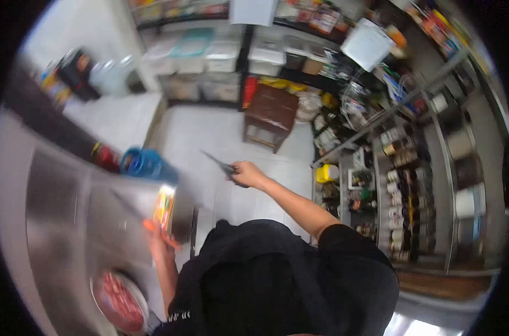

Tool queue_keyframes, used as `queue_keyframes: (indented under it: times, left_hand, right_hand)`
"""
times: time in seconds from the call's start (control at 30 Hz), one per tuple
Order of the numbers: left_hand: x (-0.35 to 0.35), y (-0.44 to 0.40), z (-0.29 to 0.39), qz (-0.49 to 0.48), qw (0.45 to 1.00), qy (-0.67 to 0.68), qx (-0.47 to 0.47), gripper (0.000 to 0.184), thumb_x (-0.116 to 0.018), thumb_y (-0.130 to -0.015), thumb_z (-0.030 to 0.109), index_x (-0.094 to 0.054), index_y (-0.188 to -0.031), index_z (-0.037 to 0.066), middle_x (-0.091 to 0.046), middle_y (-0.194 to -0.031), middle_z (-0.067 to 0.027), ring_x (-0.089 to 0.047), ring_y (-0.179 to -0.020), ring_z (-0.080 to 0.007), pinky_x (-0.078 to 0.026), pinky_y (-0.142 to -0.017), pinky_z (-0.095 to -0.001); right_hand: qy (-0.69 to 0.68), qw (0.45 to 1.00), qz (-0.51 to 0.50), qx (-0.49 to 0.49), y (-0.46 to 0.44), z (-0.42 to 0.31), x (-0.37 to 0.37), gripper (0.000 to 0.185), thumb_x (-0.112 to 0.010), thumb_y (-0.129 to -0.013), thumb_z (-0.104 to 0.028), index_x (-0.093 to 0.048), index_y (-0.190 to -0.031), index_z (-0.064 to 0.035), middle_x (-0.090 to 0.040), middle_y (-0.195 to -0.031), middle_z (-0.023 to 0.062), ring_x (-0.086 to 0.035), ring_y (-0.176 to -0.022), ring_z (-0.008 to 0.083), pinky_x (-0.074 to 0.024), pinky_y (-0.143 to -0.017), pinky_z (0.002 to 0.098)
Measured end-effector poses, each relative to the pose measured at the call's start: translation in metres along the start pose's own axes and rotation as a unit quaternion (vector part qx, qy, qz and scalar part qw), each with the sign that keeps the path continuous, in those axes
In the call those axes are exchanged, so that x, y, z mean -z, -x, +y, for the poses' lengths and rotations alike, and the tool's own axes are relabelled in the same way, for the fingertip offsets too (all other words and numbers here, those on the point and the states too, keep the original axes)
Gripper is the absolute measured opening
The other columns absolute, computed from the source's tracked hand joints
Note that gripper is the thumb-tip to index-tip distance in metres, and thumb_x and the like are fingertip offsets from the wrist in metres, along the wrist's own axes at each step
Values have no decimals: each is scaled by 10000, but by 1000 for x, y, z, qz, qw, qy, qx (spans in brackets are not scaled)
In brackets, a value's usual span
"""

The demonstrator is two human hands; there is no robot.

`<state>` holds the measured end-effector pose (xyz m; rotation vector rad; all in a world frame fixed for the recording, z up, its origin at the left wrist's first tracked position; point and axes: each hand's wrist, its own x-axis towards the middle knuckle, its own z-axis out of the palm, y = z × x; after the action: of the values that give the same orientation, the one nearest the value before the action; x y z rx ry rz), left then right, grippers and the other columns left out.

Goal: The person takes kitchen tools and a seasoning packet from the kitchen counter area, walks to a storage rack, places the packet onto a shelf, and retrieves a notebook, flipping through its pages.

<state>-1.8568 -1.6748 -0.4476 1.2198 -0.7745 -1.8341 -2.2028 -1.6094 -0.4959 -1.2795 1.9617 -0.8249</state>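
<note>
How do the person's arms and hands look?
The right sleeve is black and short. The right forearm and left forearm are bare. White lettering, too blurred to read, marks the black clothing near the left forearm. No glove or watch shows on the right hand; the left hand is blurred, so details are unclear.

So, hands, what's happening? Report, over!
Right hand gripping black-handled tool. Left hand blurred, apparently holding orange item. Colourful packet close by. Nothing visibly blocking hands.

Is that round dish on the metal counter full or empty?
Not empty: reddish pieces, apparently raw meat, lie across the round dish.
</note>
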Motion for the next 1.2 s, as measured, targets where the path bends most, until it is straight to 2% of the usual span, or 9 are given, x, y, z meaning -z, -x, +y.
queue_keyframes:
  times: [0.1, 0.2, 0.33, 0.47, 0.6, 0.77, 0.87, 1.03, 1.2]
  left_hand:
    - [-33, -25, 7, -37, 998, -33, 47, 256, -581, -956, 301, -507, -1120, 118, -442, -601, 36, -426, -461, -76, -372, -413, -230]
    - [-28, -94, -27, -39, 992, -41, 114, 309, -530, -978, 320, -489, -1190, 99, -459, -585, 25, -428, -392, -79, -382, -338, -259]
    - [-85, -121, 25, -1, 998, -50, 31, 312, -576, -957, 295, -491, -1158, 73, -466, -636, 27, -441, -481, -84, -366, -395, -242]
    - [-97, -110, 70, 61, 996, -18, -62, 325, -653, -906, 198, -532, -1175, 62, -496, -642, 11, -434, -437, -77, -366, -402, -237]
    - [-82, -86, 53, 178, 978, 14, -105, 318, -661, -898, 172, -538, -1164, 48, -501, -638, 17, -432, -410, -75, -353, -373, -233]
    - [-36, -28, 30, 254, 960, 80, -89, 322, -641, -906, 151, -519, -1179, 32, -498, -625, 9, -423, -408, -84, -357, -379, -251]
    - [-9, -3, 19, 301, 941, 125, -87, 332, -641, -907, 157, -507, -1180, 24, -482, -591, 2, -409, -408, -90, -338, -383, -253]
    - [20, 13, 8, 321, 928, 171, -84, 337, -653, -896, 161, -500, -1162, 21, -473, -570, -1, -415, -415, -95, -340, -387, -260]
    - [25, -2, 19, 311, 937, 124, -99, 313, -639, -913, 239, -513, -1127, 49, -483, -610, 21, -416, -427, -75, -340, -392, -241]
  right_hand:
    - [102, 992, 58, 38, -40, 24, 18, 313, -704, -809, -245, -665, -1040, -37, -673, -750, 118, -614, -637, 156, -489, -600, 337]
    - [3, 998, -9, -64, -57, 26, 42, 349, -672, -849, -156, -610, -1157, -5, -683, -822, 74, -604, -673, 109, -485, -582, 290]
    - [-30, 988, -125, -82, -71, 21, 28, 445, -695, -821, -180, -587, -1211, 5, -684, -795, 104, -617, -650, 140, -480, -592, 276]
    - [83, 972, -208, 67, -87, -15, -13, 520, -699, -762, -204, -583, -1224, 5, -662, -806, 231, -672, -754, 335, -512, -729, 386]
    - [47, 933, -291, 206, -118, -59, -60, 504, -705, -803, -231, -575, -1237, -10, -669, -825, 209, -687, -796, 297, -509, -702, 379]
    - [126, 849, -398, 323, -142, -122, -164, 485, -635, -814, -187, -527, -1262, -36, -608, -1110, 245, -604, -986, 403, -494, -793, 462]
    - [26, 834, -337, 435, -139, -125, -230, 405, -620, -830, -209, -569, -1207, -70, -592, -1149, 242, -591, -1017, 406, -493, -811, 467]
    - [172, 875, -367, 263, -132, -135, -263, 395, -652, -816, -274, -606, -1127, -34, -643, -1038, 259, -614, -1020, 409, -503, -849, 446]
    - [161, 894, -313, 278, -155, -148, -247, 369, -635, -815, -255, -611, -1059, 21, -651, -932, 268, -641, -903, 418, -511, -768, 466]
